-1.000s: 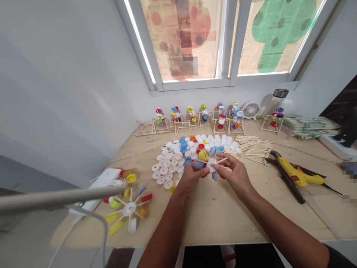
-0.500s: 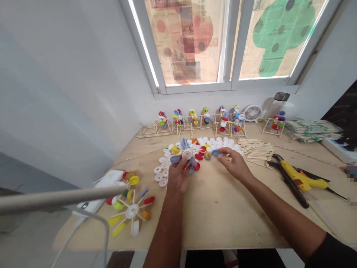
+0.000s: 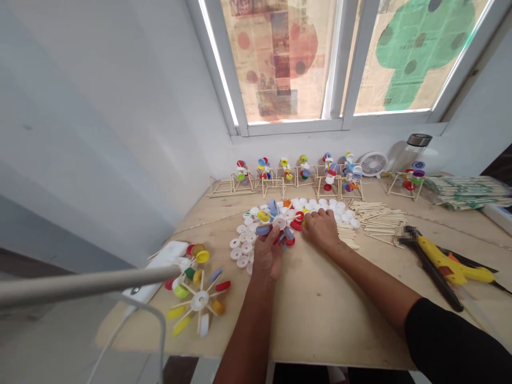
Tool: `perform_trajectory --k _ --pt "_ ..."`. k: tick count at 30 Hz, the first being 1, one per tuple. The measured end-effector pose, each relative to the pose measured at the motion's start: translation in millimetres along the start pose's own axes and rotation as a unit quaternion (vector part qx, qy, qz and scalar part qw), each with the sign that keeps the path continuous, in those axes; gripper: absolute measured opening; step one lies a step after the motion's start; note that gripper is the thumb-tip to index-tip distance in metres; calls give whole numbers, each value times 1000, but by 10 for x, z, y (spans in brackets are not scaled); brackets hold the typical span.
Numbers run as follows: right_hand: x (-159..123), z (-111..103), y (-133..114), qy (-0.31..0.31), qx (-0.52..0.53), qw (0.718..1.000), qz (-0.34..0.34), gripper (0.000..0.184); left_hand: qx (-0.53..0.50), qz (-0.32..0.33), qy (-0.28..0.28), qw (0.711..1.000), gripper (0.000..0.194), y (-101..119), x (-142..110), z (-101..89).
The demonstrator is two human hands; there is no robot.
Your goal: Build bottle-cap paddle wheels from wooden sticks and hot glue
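Observation:
My left hand is closed around a wheel with a white bottle-cap hub. Wooden sticks radiate from the hub, with blue, yellow and red caps on their ends. To its right, my right hand is low over the cap pile. Its fingers are curled downward and a bit of yellow shows beside the fingertips; what they grip is hidden. White caps spread around and behind the wheel. A second wheel, with several coloured caps on its sticks, lies at the left of the table.
A pile of wooden sticks lies right of the caps, and a yellow glue gun sits further right. Stick stands with cap wheels line the back by a small fan. A grey bar crosses the left foreground.
My left hand has carried the wheel leftward, away from my right hand. My right hand has let go of the wheel, moved over the loose caps and curled its fingers. The camera view has shifted slightly.

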State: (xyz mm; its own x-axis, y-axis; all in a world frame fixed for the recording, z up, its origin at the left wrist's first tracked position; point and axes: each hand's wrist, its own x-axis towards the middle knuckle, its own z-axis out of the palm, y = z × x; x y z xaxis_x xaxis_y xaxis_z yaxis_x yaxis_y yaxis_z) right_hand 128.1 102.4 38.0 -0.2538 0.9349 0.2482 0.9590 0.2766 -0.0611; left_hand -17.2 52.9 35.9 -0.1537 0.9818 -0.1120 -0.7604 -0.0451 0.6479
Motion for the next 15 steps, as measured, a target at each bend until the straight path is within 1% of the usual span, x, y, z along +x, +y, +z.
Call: perform_trajectory --k 4,9,15 --pt "-1 30 12 2 -6 1000 5 21 7 0 -6 1000 23 -16 2 1" --pt "-40 51 46 18 24 999 12 21 16 3 -11 1000 25 -31 -2 -4" --pt "-121 -35 124 64 100 993 23 32 28 -3 -22 999 24 -44 -12 2"
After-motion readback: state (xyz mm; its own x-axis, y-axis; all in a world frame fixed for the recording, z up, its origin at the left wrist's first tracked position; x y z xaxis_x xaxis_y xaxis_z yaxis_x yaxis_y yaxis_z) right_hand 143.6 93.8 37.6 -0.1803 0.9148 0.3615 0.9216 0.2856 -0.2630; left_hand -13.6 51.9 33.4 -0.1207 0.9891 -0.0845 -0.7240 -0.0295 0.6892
